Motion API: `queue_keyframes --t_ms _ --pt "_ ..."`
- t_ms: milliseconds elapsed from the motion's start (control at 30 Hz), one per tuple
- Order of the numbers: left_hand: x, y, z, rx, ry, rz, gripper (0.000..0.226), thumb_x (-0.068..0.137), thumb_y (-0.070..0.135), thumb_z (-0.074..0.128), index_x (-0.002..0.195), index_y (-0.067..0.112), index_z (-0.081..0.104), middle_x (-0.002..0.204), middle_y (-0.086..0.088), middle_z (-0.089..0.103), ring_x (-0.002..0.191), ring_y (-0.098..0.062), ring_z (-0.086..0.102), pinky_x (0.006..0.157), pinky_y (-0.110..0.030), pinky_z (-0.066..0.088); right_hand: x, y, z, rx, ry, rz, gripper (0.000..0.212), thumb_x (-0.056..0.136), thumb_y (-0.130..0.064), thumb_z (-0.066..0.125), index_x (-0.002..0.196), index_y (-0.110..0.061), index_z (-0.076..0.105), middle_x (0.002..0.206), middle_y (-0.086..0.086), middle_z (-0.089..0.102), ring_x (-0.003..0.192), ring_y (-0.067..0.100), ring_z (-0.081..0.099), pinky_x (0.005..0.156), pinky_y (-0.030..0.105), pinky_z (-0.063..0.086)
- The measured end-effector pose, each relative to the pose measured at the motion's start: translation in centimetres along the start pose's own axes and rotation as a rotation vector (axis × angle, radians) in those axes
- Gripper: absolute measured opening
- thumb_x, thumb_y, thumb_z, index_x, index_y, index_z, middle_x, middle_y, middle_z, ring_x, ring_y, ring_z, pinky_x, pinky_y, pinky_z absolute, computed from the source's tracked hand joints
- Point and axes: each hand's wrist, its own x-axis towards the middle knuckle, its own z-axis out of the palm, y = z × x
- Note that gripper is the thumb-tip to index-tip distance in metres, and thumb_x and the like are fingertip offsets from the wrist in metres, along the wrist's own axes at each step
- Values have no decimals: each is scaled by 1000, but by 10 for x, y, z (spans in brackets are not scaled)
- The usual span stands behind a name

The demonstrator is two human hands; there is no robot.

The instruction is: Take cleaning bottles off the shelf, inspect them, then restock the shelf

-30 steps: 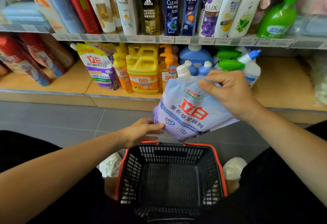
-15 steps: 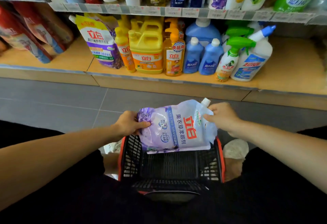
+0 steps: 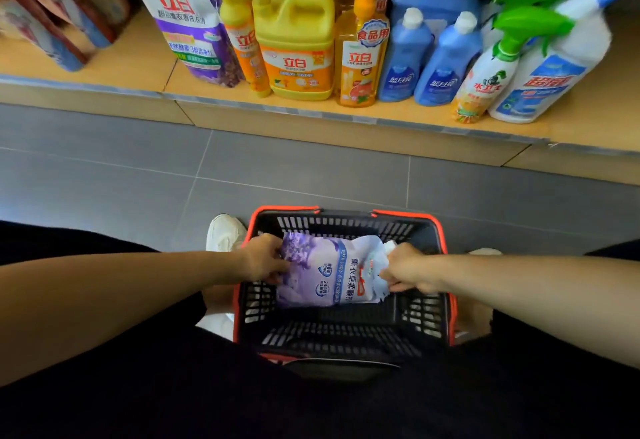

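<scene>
A lavender and white softener pouch lies sideways inside the black basket with a red rim on the floor in front of me. My left hand grips the pouch's purple bottom end. Its spout end, at the right, is held by my right hand. On the wooden shelf above stand a purple and yellow pouch, yellow detergent jugs, an orange pump bottle, blue bottles and green-trigger spray bottles.
Grey tiled floor runs between the basket and the shelf base. Red and blue packs lean at the shelf's left end. My white shoe sits left of the basket, my dark-clothed knees on both sides of it.
Both hands have lowered the pouch from in front of the shelf down into the basket, turning it sideways. The view has tilted downward.
</scene>
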Motion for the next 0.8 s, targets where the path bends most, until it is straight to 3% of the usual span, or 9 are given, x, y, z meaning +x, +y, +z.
queue_keyframes --t_ms 133,233,300,400,500,600,700,800 --pt "7 -2 13 -1 -80 56 7 93 -2 66 98 -3 61 89 -17 62 84 -27 62 71 -30 55 12 12 3 -179 -151 -22 38 88 1 64 121 -11 50 118 8 61 108 21 61 85 35 56" --pt "10 -3 15 -105 -191 58 33 89 -12 66 121 -10 57 103 -17 65 93 -22 62 77 -24 52 15 9 -5 -408 -175 -102 40 82 -8 76 115 -10 52 128 13 59 121 30 57 100 44 52" --pt "9 -2 11 -130 -216 52 39 87 -14 67 124 -11 56 106 -18 67 87 -16 65 76 -20 54 14 4 -10 -574 -181 -173 41 80 -13 81 106 -14 50 126 12 60 117 28 59 100 43 51" --pt "11 3 2 -112 -214 19 39 87 -7 71 123 -11 58 108 -27 66 91 -26 61 81 -37 50 9 -4 -17 -830 -142 -260 39 78 -23 84 100 -20 52 118 6 63 106 24 62 92 37 54" --pt "9 16 -13 -52 -214 25 30 91 5 71 119 -1 63 94 -18 63 82 -24 58 69 -34 51 2 -20 -22 -1009 -61 -351 38 78 -30 81 110 -17 65 112 5 68 99 25 65 86 36 56" --pt "8 35 -42 -46 -131 109 13 93 11 70 106 8 71 82 -11 67 63 -15 60 54 -21 51 -10 -46 -24 -993 -11 -471 46 79 -31 79 122 -20 65 109 3 71 98 23 66 82 31 53" --pt "9 50 -82 -114 33 172 8 94 11 68 100 8 72 83 -7 73 62 -14 63 54 -19 51 -22 -83 -23 -870 36 -605 37 80 -25 80 115 -16 70 100 1 75 87 14 68 76 25 50" --pt "14 56 -122 -164 186 204 17 99 23 64 98 7 71 86 -5 76 65 -14 66 56 -21 51 -38 -130 -23 -718 145 -750 27 83 -27 79 107 -17 74 89 -5 74 70 -1 60 73 19 48"
